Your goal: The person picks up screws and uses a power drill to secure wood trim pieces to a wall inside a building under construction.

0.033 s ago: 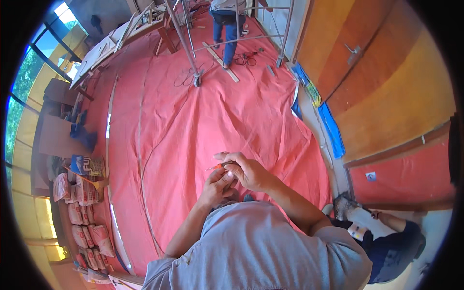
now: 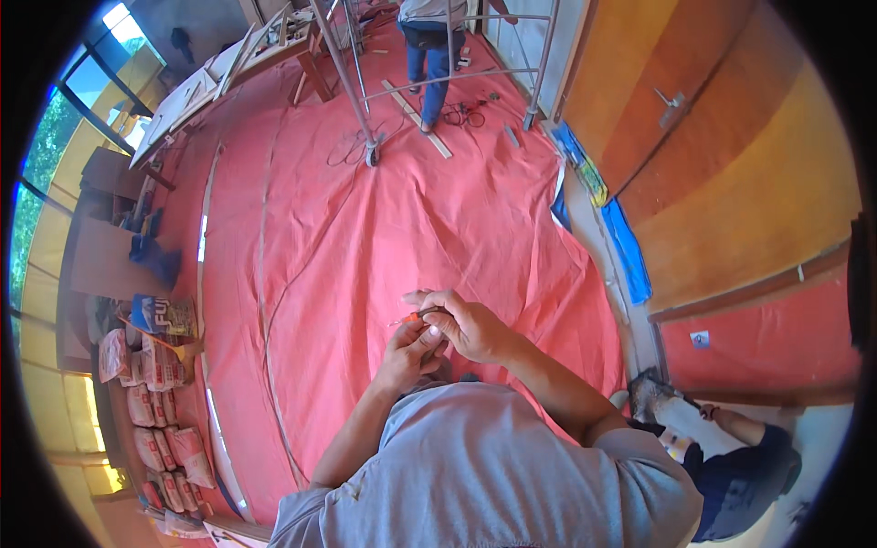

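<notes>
Red sheeting covers the floor wall to wall, wrinkled and crossed by a thin cable.

Held at chest height above the sheeting is a small orange-tipped object, thin and partly hidden; its kind cannot be told. The right hand has its fingers closed on the object from above. The left hand meets it from below, fingers bunched together and touching the object's near end. Both forearms rise from a grey shirt that blocks the floor directly beneath.

Outward items:
- Left edge: stacked bags along a window wall, with a dark blue cloth farther up.
- Top centre: a metal scaffold frame on castors, with a person in jeans standing inside it and loose boards near the feet.
- Right: orange wooden door panels; blue sheeting lies along their base.
- Lower right: another person in dark clothing, crouched near the wall, well apart from the hands.
</notes>
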